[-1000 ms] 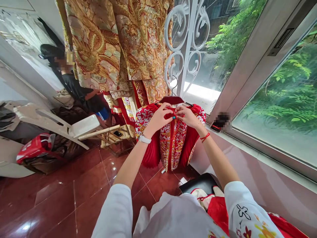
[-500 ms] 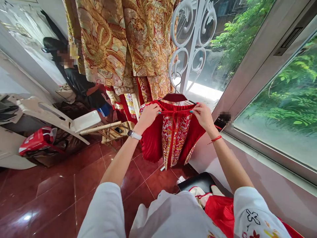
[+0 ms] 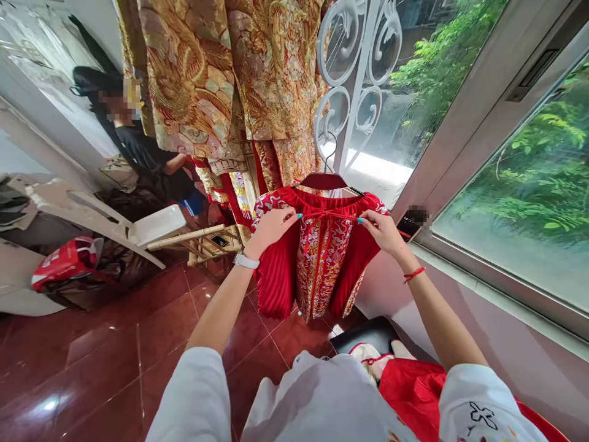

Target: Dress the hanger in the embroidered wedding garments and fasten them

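A red embroidered skirt (image 3: 321,270) with pleated sides and a gathered waistband hangs in front of me on a dark hanger (image 3: 326,180). Across its top front runs a thin red drawstring (image 3: 338,216), knotted in the middle with a tail hanging down. My left hand (image 3: 273,232) pinches one side of this drawstring at the left. At the right, my right hand (image 3: 383,230) pinches its other side, so the string is stretched between them. The fingers of both hands are closed at the tips. The skirt's back is hidden.
Gold embroidered garments (image 3: 193,73) hang behind, beside a white scrolled metal rack (image 3: 350,110). A phone (image 3: 409,226) stands on the window ledge at right. A black seat (image 3: 368,333) holds red cloth (image 3: 409,390). A bamboo stool (image 3: 202,238), white chair (image 3: 156,225) and another person (image 3: 147,159) are left.
Both hands have moved slightly lower and a little away from the waistband, drawing the drawstring forward. The knot in the middle now shows more clearly.
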### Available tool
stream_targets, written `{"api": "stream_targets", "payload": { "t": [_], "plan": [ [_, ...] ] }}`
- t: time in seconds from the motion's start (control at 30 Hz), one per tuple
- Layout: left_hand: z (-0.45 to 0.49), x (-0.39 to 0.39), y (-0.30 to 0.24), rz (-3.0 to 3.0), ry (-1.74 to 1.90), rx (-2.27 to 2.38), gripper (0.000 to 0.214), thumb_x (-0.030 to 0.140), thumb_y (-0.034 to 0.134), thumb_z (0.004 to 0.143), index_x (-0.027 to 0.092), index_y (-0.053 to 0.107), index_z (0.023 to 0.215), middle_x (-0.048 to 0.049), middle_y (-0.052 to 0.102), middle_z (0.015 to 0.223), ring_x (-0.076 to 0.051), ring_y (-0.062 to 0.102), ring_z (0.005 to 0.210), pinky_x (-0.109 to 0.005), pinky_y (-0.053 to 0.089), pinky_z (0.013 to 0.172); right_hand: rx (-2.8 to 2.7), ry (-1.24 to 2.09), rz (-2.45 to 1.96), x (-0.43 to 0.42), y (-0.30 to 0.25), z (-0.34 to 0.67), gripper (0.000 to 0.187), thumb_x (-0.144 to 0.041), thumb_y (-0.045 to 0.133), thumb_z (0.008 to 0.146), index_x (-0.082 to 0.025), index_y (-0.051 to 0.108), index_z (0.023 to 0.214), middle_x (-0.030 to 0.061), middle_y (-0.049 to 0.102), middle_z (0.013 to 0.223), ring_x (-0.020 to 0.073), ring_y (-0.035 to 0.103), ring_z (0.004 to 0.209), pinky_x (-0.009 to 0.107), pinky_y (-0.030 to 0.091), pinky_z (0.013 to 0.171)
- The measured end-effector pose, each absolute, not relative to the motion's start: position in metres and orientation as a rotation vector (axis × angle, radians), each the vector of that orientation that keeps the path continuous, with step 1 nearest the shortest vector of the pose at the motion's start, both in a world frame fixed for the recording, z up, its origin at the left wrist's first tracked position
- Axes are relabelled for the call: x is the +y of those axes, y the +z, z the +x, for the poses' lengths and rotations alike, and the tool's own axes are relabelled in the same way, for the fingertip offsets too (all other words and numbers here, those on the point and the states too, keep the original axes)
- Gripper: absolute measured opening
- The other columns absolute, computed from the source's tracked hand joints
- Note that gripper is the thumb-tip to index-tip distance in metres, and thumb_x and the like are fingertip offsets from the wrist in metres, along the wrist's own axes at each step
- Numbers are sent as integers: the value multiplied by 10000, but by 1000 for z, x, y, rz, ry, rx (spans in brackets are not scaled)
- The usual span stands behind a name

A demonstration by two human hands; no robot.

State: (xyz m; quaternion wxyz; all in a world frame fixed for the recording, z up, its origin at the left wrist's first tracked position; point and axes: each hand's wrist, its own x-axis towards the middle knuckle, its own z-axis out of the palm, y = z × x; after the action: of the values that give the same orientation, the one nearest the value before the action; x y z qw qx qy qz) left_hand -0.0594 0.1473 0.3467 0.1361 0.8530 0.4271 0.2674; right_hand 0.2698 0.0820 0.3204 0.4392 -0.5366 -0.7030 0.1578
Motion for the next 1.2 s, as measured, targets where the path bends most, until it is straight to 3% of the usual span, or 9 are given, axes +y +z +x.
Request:
{"api": "stream_targets", "payload": {
  "t": [0.13,0.23,0.33,0.43,0.5,0.6,0.97,1.1,1.2],
  "plan": [
    [-54,139,330,2263,999,1065,153,283,494,978,219,613,1050,-39,656,981,-173,611,766,-297,475,699,-1547,571,-1199,71,305,255,328,-480,585,903,-227,665,1095,55,694,962,177,600,733,300,477,627],
    [-36,129,297,2017,1336,1203,329,130,532,910,229,546,1223,-79,585,1223,-142,627,842,-286,518,749,-1258,369,-1174,68,286,229,331,-402,614,863,-238,644,1149,80,676,1165,188,631,883,295,517,673],
    [-2,122,258,1922,1255,1433,277,118,599,884,203,539,1140,-68,613,1102,-156,641,837,-293,518,749,-1228,363,-1260,76,268,194,220,-317,566,858,-195,687,996,63,711,932,181,624,782,297,506,694],
    [37,127,232,1884,1143,1703,316,282,696,879,190,517,1122,-104,643,1116,-248,680,996,-332,525,778,-1379,496,-1412,100,257,162,255,-257,496,881,-163,721,957,65,723,816,185,614,685,312,490,709],
    [56,134,224,1849,1155,1895,380,380,679,899,170,501,1161,-152,640,1173,-300,681,1057,-364,528,794,-1351,402,-1535,120,255,149,300,-239,445,919,-145,728,946,101,742,854,203,629,716,327,482,751],
    [69,142,218,1840,1117,2032,412,393,633,924,136,486,1210,-185,644,1172,-317,693,1028,-379,526,788,-1226,270,-1655,146,260,142,288,-259,471,944,-132,727,908,154,758,930,238,660,803,339,474,797],
    [74,126,179,1916,1246,1916,349,347,667,904,171,517,1166,-141,645,1180,-294,657,1097,-391,494,905,-1373,199,-1907,148,279,147,179,-198,501,967,-135,656,904,180,718,949,256,658,852,327,453,765],
    [75,115,178,1915,1288,1891,374,388,684,885,171,551,1159,-130,670,1145,-290,661,1081,-384,495,896,-1405,319,-1910,130,291,156,221,-120,525,896,-190,559,689,95,658,762,200,582,709,302,401,687],
    [78,108,184,1957,1252,1876,341,401,687,882,162,604,1111,-139,704,1113,-294,676,1067,-379,494,892,-1285,749,-1667,115,292,160,288,-132,553,838,-210,458,578,-6,504,577,129,434,560,267,334,572]
  ]
}}
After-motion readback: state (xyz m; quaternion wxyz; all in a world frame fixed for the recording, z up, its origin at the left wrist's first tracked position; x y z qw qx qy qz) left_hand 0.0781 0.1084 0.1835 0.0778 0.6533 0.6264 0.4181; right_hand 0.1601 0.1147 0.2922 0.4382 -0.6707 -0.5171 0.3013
